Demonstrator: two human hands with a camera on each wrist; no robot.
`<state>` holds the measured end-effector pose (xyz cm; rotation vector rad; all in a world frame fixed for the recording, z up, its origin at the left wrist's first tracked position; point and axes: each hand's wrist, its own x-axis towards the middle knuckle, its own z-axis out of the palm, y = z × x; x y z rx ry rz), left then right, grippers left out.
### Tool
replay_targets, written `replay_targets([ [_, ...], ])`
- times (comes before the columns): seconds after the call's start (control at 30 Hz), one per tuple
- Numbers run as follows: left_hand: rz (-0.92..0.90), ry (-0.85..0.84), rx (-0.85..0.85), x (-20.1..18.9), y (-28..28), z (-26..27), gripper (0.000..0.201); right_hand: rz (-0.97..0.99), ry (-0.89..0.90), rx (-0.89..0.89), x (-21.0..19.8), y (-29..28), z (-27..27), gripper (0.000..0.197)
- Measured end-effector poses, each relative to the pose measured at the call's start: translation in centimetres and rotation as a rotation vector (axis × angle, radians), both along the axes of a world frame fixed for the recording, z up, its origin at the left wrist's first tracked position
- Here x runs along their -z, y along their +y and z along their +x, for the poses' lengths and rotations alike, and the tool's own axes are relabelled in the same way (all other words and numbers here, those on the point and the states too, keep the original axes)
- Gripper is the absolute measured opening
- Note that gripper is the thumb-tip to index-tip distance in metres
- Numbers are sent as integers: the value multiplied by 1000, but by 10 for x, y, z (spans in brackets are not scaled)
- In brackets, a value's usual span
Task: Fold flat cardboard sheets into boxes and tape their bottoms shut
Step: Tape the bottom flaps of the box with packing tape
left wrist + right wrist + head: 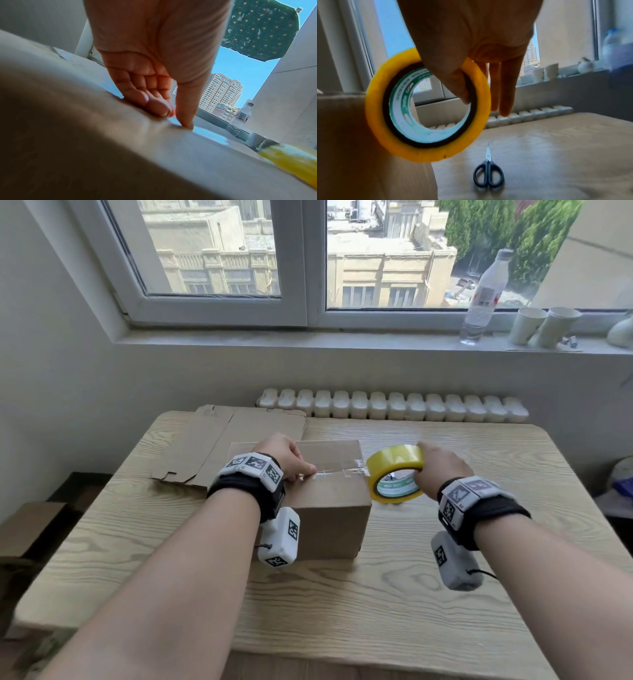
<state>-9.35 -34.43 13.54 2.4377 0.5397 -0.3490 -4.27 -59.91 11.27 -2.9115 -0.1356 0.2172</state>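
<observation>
A: Where is the box (318,498)?
B: On the wood-grain table (445,542) under the window (308,251); the left hand (284,457) presses clear tape onto its top.
A: The right hand (442,467)?
B: It grips the yellow tape roll (394,474) beside the box, thumb through the core; scissors (488,174) lie on the table.

Bright daylight comes in through the window (219,251) ahead of me. My right hand (471,44) looks dark against it — and blurry, like the scissors (488,174). Straight lines bend near the edges.
</observation>
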Motion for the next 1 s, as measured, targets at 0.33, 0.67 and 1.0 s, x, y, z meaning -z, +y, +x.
replay_targets([
  [0.33,350,0,360,-26,-32,21,55,-6,11,18,2,6,5,16],
  [0.67,509,265,632,-3,-72,12,136,-15,-18,-6,-9,17,1,16],
  [1.0,418,50,581,-32,-60,7,120,-70,-133,-68,-66,26,-4,21],
])
